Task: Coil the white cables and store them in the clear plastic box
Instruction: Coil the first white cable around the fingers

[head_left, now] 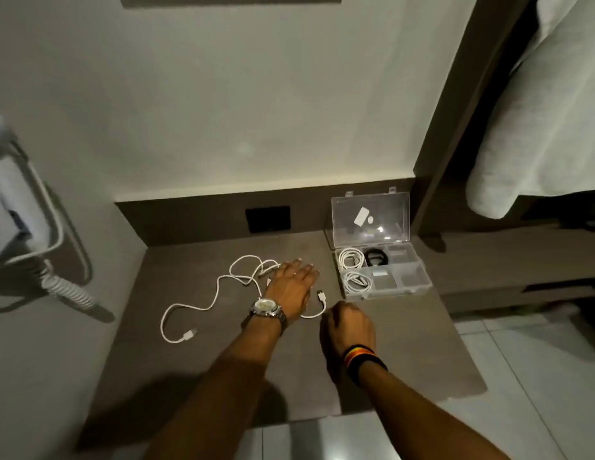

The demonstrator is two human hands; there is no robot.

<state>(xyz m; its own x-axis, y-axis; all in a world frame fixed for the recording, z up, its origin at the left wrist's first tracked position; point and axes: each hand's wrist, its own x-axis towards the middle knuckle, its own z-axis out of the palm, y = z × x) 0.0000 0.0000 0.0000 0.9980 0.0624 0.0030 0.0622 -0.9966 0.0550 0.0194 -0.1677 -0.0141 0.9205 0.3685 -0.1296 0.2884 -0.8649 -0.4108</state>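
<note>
From the head camera, the clear plastic box (382,273) stands at the back right of a brown tabletop (223,360), against the low back panel, with its hinged lid (371,219) propped upright and open. The base is split into compartments. The rear left compartment holds one coiled white cable (350,258); the front left one holds a second coiled white cable (357,282). Just right of the rear coil, a black ring-shaped item (374,257) sits in the next compartment. The remaining compartments to the right look hazy through the plastic, and their contents cannot be told.

Left of the box, a loose white cable (219,287) sprawls in irregular loops across the tabletop, one plug (189,335) at its near left end and another plug (321,296) lying close beside the box's front left corner.

The left hand (291,288), with a wristwatch (266,308), lies flat and spread wide, palm down, over the middle of that cable. The right hand (347,327), wearing a striped wristband (359,356), is curled narrow near the box's front; whether it grips the cable cannot be told.
</note>
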